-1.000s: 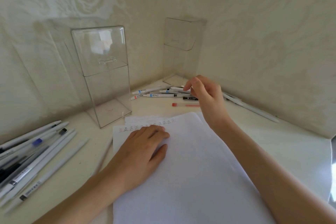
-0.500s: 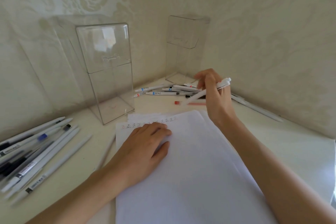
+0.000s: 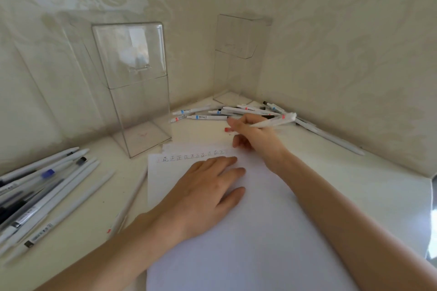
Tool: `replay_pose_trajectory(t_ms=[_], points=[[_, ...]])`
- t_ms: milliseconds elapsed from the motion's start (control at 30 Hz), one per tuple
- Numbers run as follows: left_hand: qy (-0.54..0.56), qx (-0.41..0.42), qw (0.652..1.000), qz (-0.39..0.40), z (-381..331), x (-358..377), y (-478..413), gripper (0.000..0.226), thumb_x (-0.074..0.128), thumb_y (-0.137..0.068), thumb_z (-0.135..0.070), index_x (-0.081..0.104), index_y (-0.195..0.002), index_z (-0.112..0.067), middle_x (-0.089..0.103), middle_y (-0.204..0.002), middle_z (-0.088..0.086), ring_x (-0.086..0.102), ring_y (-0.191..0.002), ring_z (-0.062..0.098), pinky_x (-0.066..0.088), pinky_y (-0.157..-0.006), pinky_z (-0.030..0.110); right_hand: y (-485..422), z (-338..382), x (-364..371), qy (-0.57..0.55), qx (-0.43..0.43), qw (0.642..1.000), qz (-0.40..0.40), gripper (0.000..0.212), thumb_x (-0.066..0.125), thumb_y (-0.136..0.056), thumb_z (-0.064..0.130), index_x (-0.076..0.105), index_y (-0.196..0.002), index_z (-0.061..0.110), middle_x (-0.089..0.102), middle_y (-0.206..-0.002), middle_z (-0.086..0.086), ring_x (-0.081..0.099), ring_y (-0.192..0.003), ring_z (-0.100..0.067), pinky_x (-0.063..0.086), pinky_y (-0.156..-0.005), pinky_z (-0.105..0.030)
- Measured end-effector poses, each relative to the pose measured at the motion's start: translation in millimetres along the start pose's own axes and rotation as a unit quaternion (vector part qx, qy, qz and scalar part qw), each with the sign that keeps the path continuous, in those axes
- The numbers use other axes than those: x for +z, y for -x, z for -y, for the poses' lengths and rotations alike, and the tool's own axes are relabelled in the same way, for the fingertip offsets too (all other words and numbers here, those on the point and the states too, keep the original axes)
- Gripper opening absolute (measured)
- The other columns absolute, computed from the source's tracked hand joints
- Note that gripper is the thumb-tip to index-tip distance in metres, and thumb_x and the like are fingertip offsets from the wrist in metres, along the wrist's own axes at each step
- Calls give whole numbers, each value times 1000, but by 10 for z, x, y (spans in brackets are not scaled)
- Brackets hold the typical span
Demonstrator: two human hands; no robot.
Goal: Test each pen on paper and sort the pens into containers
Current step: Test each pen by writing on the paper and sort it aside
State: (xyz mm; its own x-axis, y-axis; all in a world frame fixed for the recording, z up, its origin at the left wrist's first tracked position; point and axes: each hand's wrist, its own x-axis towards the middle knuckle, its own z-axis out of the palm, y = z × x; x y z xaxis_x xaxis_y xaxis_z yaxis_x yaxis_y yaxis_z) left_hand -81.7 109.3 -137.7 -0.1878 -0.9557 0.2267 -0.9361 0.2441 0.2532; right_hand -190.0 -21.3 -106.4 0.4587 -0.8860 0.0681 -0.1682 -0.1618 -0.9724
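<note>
The right hand (image 3: 255,136) has lifted a white plastic pen (image 3: 275,122) from the far heap of pens (image 3: 212,114) and brought it near the white paper sheet (image 3: 248,243), at its top edge, grip closed round the barrel. The flat left hand (image 3: 208,194) pins the sheet; testing looks imminent.

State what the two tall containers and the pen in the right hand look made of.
Near container and far container: clear, glossy, likely acrylic plastic; wallpaper shows through, with bright reflections. Pen in the right hand: probably smooth white plastic, opaque barrel.
</note>
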Motion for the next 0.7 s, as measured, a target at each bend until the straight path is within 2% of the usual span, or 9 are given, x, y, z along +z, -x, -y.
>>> replay_pose_trajectory(t_ms=[100,233,333,500,700], points=[[5,-8,1000,22,4,47,-38,77,-1,-74,-63,24,-142,-39,15,-152,-14,9,-137,3,1,-106,15,-13,-90,17,49,-32,998,-30,29,63,-89,23,45,-68,12,53,-46,3,43,-42,-7,35,-47,-17],[20,-24,999,26,25,50,-40,73,5,-74,-67,23,-140,-44,7,-154,-12,1,-138,5,-3,-105,14,-58,-137,25,137,-49,988,-53,32,65,-78,11,39,-61,15,40,-51,5,35,-45,-3,29,-44,-16],[25,-28,999,25,29,58,-40,74,4,-71,-67,23,-140,-45,7,-155,-9,1,-139,7,-1,-106,16,-78,-156,33,147,-67,985,-66,31,61,-73,4,35,-58,13,29,-49,7,29,-42,-4,23,-39,-13],[18,-26,999,23,27,63,-24,75,0,-71,-64,19,-141,-44,6,-155,-8,-1,-138,7,-4,-103,14,-91,-186,41,161,-75,982,-62,33,60,-75,4,34,-57,14,29,-46,11,35,-42,-2,25,-40,-11],[9,-24,999,29,20,58,-16,76,-4,-70,-64,16,-141,-45,3,-155,-9,-3,-137,7,-5,-103,14,-73,-193,59,195,-96,975,-52,33,59,-76,5,32,-59,15,31,-52,5,30,-47,-5,26,-43,-15]])
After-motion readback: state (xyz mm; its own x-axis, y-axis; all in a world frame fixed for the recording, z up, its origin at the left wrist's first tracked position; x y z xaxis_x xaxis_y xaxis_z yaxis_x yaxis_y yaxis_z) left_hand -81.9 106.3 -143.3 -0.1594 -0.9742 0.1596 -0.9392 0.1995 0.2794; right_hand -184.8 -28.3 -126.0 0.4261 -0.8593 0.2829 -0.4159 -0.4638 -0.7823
